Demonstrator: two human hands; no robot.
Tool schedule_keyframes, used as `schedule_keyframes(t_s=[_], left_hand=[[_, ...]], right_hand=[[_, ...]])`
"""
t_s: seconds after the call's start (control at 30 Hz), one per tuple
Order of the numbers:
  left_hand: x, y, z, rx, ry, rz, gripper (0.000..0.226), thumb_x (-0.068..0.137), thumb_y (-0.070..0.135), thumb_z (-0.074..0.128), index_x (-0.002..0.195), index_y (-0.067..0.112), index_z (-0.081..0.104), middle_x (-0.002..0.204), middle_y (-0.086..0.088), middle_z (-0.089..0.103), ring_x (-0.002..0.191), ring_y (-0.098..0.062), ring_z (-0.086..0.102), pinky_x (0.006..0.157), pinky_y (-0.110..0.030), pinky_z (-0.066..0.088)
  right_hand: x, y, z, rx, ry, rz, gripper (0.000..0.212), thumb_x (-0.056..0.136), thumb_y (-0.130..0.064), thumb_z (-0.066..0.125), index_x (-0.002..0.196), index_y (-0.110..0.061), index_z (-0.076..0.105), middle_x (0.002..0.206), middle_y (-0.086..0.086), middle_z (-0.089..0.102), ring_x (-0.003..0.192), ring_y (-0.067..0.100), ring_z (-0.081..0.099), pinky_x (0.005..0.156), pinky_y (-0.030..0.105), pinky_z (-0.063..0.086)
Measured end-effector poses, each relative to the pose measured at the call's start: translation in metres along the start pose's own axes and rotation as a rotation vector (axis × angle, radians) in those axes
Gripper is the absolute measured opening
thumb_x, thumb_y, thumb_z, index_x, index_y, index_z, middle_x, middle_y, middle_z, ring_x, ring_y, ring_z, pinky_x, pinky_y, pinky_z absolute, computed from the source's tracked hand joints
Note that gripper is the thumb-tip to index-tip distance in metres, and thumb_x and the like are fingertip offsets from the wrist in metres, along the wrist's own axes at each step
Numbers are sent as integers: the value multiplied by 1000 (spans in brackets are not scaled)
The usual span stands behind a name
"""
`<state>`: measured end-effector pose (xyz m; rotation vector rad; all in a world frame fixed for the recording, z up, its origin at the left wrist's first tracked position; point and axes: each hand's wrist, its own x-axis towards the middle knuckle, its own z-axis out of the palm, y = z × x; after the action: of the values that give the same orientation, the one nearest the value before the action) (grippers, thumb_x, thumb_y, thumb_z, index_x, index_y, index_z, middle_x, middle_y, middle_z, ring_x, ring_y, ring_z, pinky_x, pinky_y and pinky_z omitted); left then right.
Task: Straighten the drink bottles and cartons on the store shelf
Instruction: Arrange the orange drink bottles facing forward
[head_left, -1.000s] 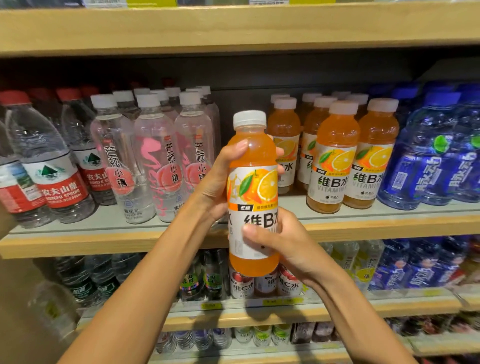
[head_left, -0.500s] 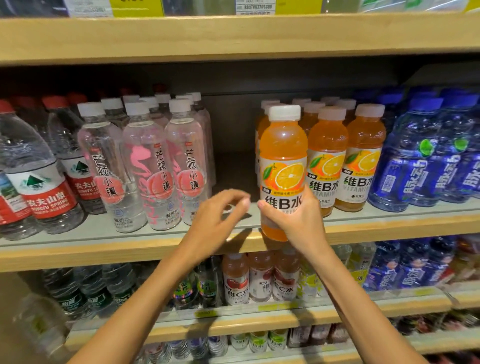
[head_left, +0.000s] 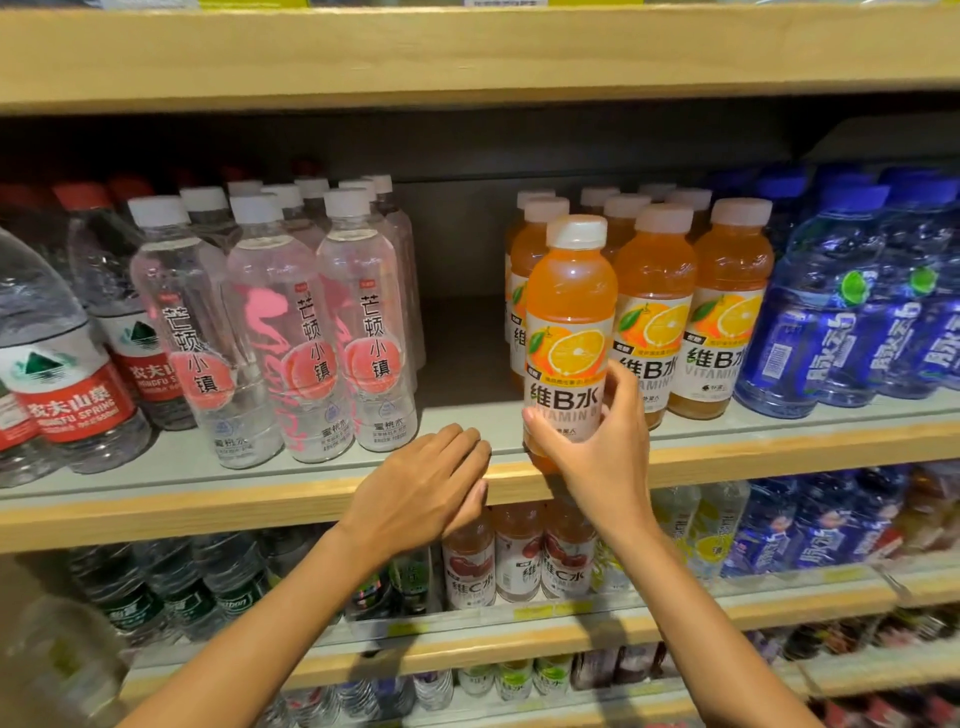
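An orange vitamin drink bottle (head_left: 570, 317) with a white cap stands upright at the front edge of the middle shelf (head_left: 260, 512), label facing me. My right hand (head_left: 597, 441) grips its lower part, fingers and thumb curled round it. Behind and to its right stand several more orange bottles (head_left: 727, 312) in rows. My left hand (head_left: 421, 483) rests flat on the wooden shelf lip, just left of the bottle, fingers straight and holding nothing.
Clear peach-water bottles (head_left: 291, 332) stand left of a gap on the shelf. Red-capped water bottles (head_left: 67, 374) fill the far left, blue bottles (head_left: 841, 312) the right. A wooden shelf (head_left: 467, 52) runs overhead. Lower shelves hold more drinks (head_left: 519, 561).
The orange bottle went from mid-air in both hands to the shelf's front row. My left hand let go and dropped onto the shelf lip; my right hand still grips the bottle.
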<state>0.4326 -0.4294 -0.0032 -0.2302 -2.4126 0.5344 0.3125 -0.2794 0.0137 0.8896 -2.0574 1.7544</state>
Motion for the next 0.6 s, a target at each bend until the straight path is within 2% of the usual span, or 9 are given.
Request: schedule_keyframes(t_s=[0.13,0.23,0.33,0.47,0.6], left_hand=[[-1,1,0,13,14,0,37,96,25,40,102,0,68,98,-15,67,85,-28,65,68,-37,55],[-1,1,-1,10,17,-6,38,96,25,41,103,1,68,99,-14,67,86,-27,65,69,-36,55],[0,2,-2,-1,19,-13,38,95,26,41,102,1,68,99,-14,68,86,-27,66,69,-36,56],[0,2,-2,-10,22,-24,37,95,26,42,101,1,69,98,-13,68,85,-26,65,68,-35,55],[0,2,-3,-27,13,-39,37,95,26,41,100,2,68,98,-13,67,85,-26,65,68,-35,55]], right_hand=[[-12,-2,-6,-130,118,-76,70,67,-31,85,121,-8,47,111,2,49,101,16,53,87,32,50],[-9,-2,-7,-233,97,-81,68,72,-33,81,124,-4,50,113,9,54,103,23,55,87,38,50],[-4,-2,-6,-351,79,-106,65,79,-36,74,128,-1,50,118,13,58,110,28,55,89,36,45],[-5,-3,-2,-507,89,-125,61,84,-35,68,130,1,49,115,17,58,107,32,56,80,36,48],[-5,-2,-2,-533,68,-102,60,87,-36,64,132,0,48,115,17,57,106,32,56,77,36,48]])
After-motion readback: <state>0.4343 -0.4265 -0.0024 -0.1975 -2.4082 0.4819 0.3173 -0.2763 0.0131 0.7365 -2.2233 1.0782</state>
